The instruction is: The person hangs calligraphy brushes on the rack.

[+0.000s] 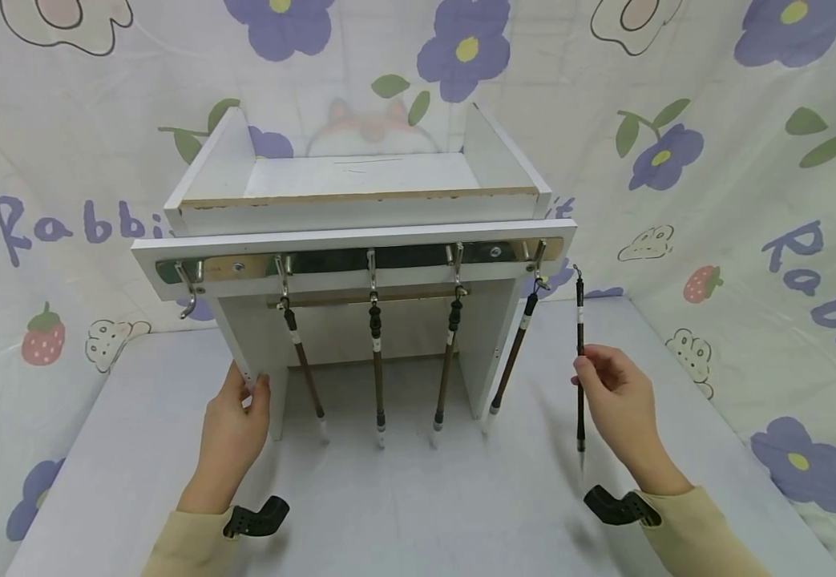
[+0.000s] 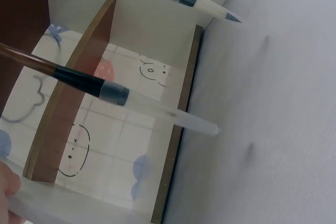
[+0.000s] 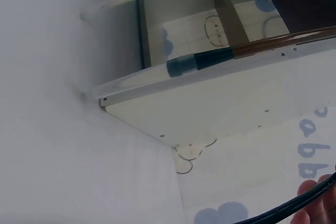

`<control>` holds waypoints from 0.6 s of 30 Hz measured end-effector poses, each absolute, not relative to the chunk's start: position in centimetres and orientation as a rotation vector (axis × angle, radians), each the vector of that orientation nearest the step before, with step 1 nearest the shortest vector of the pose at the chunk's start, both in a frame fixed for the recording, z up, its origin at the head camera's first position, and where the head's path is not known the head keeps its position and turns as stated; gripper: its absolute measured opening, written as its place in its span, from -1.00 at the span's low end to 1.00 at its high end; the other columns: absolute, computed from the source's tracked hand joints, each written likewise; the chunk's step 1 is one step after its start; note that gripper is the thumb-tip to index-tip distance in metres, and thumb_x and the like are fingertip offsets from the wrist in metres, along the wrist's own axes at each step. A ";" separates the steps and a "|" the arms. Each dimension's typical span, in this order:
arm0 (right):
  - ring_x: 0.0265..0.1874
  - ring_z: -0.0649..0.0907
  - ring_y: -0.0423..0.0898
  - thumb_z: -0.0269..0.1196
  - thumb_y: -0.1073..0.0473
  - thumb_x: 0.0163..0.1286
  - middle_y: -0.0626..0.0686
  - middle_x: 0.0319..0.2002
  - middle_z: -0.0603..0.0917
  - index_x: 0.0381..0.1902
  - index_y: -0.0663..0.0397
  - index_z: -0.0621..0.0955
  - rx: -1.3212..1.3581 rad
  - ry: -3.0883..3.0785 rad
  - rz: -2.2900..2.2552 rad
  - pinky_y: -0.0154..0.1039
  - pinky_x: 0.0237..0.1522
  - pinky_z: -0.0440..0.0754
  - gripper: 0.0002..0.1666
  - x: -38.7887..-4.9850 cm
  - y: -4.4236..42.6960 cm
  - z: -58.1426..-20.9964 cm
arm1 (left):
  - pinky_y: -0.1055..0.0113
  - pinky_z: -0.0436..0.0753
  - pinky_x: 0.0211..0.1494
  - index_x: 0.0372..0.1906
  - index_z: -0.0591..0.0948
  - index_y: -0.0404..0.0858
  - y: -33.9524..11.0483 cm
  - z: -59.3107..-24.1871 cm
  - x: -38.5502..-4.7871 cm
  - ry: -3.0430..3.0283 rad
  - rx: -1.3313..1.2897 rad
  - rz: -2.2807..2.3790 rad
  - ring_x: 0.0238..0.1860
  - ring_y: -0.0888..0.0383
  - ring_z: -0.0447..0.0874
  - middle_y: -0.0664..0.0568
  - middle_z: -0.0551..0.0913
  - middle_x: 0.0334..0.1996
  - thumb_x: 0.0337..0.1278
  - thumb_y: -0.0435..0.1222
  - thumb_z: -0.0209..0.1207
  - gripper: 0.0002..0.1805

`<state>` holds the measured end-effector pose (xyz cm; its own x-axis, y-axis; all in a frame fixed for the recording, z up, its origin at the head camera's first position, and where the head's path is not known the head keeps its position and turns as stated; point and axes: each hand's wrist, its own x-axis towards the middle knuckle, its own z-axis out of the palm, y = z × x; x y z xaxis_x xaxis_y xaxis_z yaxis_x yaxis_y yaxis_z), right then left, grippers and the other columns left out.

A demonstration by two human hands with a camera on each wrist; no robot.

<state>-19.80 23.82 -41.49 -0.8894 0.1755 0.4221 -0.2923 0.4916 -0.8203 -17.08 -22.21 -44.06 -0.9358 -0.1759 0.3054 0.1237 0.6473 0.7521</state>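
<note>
Between thumb and fingers, my right hand (image 1: 623, 413) pinches a dark calligraphy brush (image 1: 580, 320), upright with its loop at the top and its pale tip downward, right of a white wooden rack (image 1: 360, 215). In the right wrist view this brush (image 3: 294, 206) crosses the lower right corner. My left hand (image 1: 233, 429) grips the front edge of the rack's left side panel (image 1: 248, 336). Several brown-handled brushes (image 1: 377, 353) hang by loops from metal hooks (image 1: 372, 268) on the rack's front rail. Another hook (image 1: 187, 288) sits at the rail's left end.
The rack stands on a white tabletop (image 1: 418, 513), its top an open-fronted tray (image 1: 360, 172). Behind and at the sides hangs a patterned cloth (image 1: 547, 96). A brown crossbar (image 2: 79, 82) spans the rack between its side panels. Black mounts (image 1: 255, 517) sit at both wrists.
</note>
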 end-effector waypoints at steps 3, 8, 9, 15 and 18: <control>-0.43 0.65 -0.17 0.18 0.37 0.39 0.20 -0.32 0.64 -0.09 0.35 0.59 0.136 -2.219 1.373 -0.53 -0.37 0.56 -0.82 -19.0 23.1 -40.0 | -0.14 0.62 -0.04 0.43 0.22 -0.22 -22.2 -44.1 -17.1 -2.512 0.037 -1.191 0.14 -0.32 0.50 -0.34 0.44 0.23 0.49 -0.13 -0.12 -0.48; -0.41 0.64 -0.17 0.18 0.39 0.38 0.23 -0.32 0.62 -0.11 0.42 0.57 0.206 -2.153 1.397 -0.56 -0.33 0.55 -0.82 -18.3 22.5 -38.6 | -0.15 0.63 -0.05 0.41 0.25 -0.22 -22.3 -44.1 -17.1 -2.508 0.034 -1.189 0.13 -0.32 0.51 -0.35 0.45 0.22 0.49 -0.14 -0.12 -0.49; -0.41 0.65 -0.17 0.18 0.39 0.38 0.22 -0.32 0.62 -0.10 0.43 0.57 0.218 -2.144 1.407 -0.56 -0.31 0.56 -0.81 -18.2 22.5 -38.5 | -0.15 0.63 -0.05 0.41 0.25 -0.23 -22.3 -44.1 -17.0 -2.508 0.034 -1.188 0.13 -0.32 0.51 -0.35 0.46 0.22 0.49 -0.14 -0.12 -0.49; -0.40 0.64 -0.11 0.19 0.39 0.38 0.25 -0.30 0.62 -0.09 0.41 0.56 0.259 -2.120 1.414 -0.54 -0.29 0.59 -0.81 -18.2 22.3 -38.2 | -0.16 0.63 -0.06 0.42 0.24 -0.23 -22.2 -44.0 -17.0 -2.509 0.032 -1.185 0.13 -0.32 0.51 -0.35 0.45 0.23 0.49 -0.14 -0.13 -0.49; -0.40 0.64 -0.10 0.18 0.40 0.38 0.23 -0.29 0.63 -0.07 0.36 0.57 0.292 -2.089 1.419 -0.52 -0.27 0.60 -0.81 -18.7 22.8 -38.9 | -0.16 0.63 -0.06 0.42 0.23 -0.22 -22.2 -44.1 -17.0 -2.514 0.038 -1.193 0.14 -0.32 0.50 -0.35 0.44 0.23 0.49 -0.13 -0.13 -0.48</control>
<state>-18.69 22.77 -38.94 -0.8018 0.1428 0.5803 -0.4868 0.4071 -0.7729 -17.03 -22.25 -44.10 -0.9359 -0.1745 0.3060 0.1267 0.6439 0.7546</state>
